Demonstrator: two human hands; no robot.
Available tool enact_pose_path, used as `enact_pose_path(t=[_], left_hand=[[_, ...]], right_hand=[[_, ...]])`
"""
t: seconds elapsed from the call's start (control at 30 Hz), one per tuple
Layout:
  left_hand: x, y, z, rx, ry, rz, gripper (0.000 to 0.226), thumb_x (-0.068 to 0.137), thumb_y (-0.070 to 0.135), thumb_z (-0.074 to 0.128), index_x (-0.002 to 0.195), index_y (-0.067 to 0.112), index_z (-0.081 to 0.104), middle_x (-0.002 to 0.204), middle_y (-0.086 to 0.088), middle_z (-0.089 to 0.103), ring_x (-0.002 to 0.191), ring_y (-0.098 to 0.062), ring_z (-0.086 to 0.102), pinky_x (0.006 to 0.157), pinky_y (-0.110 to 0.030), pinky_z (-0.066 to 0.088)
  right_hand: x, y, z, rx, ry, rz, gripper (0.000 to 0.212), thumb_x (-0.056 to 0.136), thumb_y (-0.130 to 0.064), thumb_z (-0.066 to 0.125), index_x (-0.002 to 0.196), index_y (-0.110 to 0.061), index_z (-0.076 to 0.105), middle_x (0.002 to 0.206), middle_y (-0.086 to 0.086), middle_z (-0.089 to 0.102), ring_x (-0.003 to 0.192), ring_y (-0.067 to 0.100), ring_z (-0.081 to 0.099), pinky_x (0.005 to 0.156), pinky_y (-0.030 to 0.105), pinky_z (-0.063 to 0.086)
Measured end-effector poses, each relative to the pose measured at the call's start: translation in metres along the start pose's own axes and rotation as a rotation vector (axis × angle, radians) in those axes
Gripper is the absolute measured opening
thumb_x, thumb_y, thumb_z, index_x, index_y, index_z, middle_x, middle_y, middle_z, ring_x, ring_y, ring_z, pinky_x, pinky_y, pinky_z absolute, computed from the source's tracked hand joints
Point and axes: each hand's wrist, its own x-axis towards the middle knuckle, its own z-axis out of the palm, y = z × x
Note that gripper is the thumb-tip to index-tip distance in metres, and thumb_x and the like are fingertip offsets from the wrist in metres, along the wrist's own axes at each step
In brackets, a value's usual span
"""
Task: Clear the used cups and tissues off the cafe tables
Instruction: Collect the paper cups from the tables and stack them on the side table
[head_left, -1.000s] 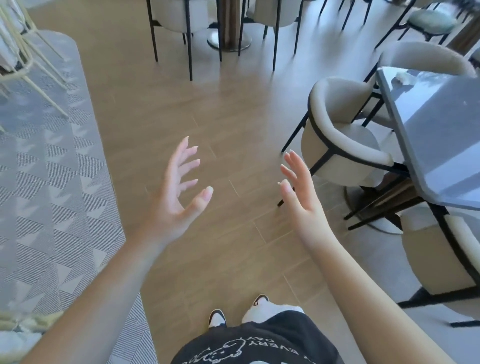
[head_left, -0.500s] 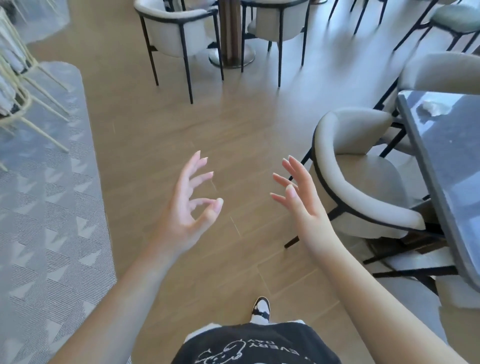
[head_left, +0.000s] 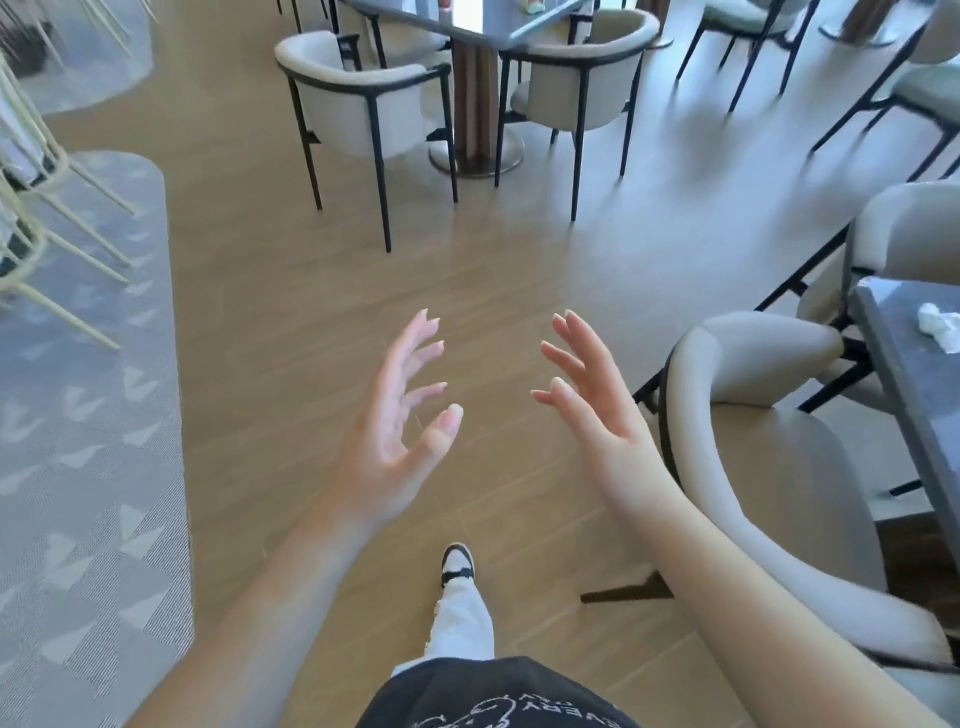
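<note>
My left hand (head_left: 400, 431) and my right hand (head_left: 597, 415) are raised in front of me over the wooden floor, palms facing each other, fingers spread and holding nothing. A crumpled white tissue (head_left: 937, 322) lies on the dark grey table (head_left: 904, 374) at the right edge, well to the right of my right hand. A second dark table (head_left: 488, 26) stands ahead at the top; small colourful items on it are cut off by the frame.
A beige armchair (head_left: 769, 447) stands between me and the right table. Two more beige chairs (head_left: 363, 98) flank the far table's pedestal. A grey patterned rug (head_left: 78, 441) and pale chair legs lie on the left. Open wooden floor (head_left: 493, 270) runs ahead.
The view has tilted up and moved forward: the far table and its chairs have come into view, and the right table with the tissue has slid toward the right edge. Both hands stay empty.
</note>
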Motion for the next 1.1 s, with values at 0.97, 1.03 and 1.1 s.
enact_pose_path(t=[0.97,1.03,1.1], left_hand=[[0.524,-0.150,-0.025,0.042,-0.064,-0.049,0.074,0.091,0.037,0.058,0.157,0.028,0.027,0.164,0.004,0.033,0.149,-0.019,0.038,0.111,-0.040,0.046],[0.563,-0.156,-0.017,0.068,-0.064,-0.033,0.073,0.092,0.037,0.058,0.158,0.030,0.027,0.164,0.006,0.032,0.149,-0.019,0.037,0.110,-0.037,0.046],[0.598,-0.162,-0.011,0.087,-0.072,-0.029,0.072,0.093,0.037,0.058,0.157,0.034,0.027,0.164,0.008,0.032,0.149,-0.019,0.037,0.109,-0.035,0.047]], right_hand=[[0.525,0.087,-0.084,-0.059,0.021,-0.005,0.068,0.098,-0.038,0.053,0.157,-0.036,0.021,0.155,-0.025,0.036,0.141,0.007,0.043,0.108,0.045,0.047],[0.565,0.092,-0.103,-0.070,-0.004,-0.013,0.067,0.100,-0.035,0.053,0.157,-0.037,0.020,0.156,-0.024,0.035,0.140,0.007,0.044,0.108,0.044,0.047],[0.601,0.096,-0.117,-0.077,-0.018,-0.004,0.066,0.100,-0.034,0.054,0.157,-0.037,0.020,0.156,-0.023,0.036,0.140,0.007,0.045,0.108,0.045,0.047]])
